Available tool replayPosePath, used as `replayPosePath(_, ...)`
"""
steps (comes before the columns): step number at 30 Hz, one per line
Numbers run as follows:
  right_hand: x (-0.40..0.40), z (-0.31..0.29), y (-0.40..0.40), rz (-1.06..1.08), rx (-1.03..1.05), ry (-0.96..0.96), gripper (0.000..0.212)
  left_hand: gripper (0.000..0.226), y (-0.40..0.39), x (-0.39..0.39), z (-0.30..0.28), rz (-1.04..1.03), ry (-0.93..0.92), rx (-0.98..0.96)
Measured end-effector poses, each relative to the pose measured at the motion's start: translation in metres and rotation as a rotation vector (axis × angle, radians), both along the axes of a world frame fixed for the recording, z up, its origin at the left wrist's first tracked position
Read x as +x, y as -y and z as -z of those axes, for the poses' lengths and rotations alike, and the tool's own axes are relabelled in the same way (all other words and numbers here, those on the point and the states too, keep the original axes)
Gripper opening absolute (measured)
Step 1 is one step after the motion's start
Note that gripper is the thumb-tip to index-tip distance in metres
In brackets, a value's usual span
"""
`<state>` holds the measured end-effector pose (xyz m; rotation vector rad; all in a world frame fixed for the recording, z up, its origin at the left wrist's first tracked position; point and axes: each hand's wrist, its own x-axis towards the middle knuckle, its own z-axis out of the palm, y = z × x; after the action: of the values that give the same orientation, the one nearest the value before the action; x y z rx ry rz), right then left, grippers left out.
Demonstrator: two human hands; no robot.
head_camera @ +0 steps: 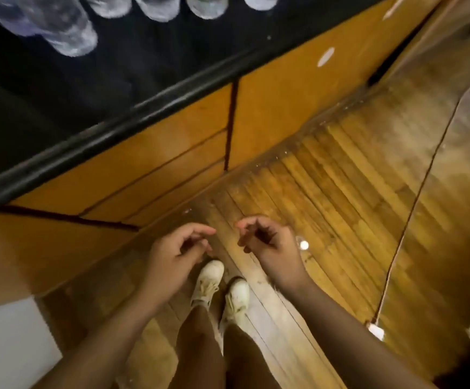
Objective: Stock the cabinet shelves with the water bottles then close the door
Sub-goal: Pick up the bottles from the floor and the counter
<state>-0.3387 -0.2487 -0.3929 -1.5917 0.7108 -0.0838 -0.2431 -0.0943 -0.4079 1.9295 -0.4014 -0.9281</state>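
Clear plastic water bottles (68, 32) lined up top left on black counter (59, 108). My left hand (172, 254) and right hand (267, 245) hung loose, empty, lower middle. Between grabs, probably; cabinet not visible, gotta reach up next.

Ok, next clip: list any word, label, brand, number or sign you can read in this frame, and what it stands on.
No text can be read in this frame.
Water bottles on the dark countertop: one shows a red patch at the top edge, blurred and cut off, no letters legible.
Cabinet front: a pale oval mark, no writing.
White shoes: no visible branding.
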Motion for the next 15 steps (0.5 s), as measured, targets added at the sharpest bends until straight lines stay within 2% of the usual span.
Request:
replayPosePath(8,-0.107,0.131,0.04,0.407,0.17,-0.19,0.035,0.033,0.074,-0.046,0.119,0.178,-0.174,0.16)
replayPosePath(12,-0.14,0.2,0.055,0.528,0.188,-0.278,0.034,0.032,0.103,-0.056,0.185,0.238,-0.204,0.235)
replayPosePath(15,-0.159,0.254,0.066,0.612,0.115,-0.335,0.022,0.033,0.125,-0.056,0.242,0.271,-0.217,0.28)
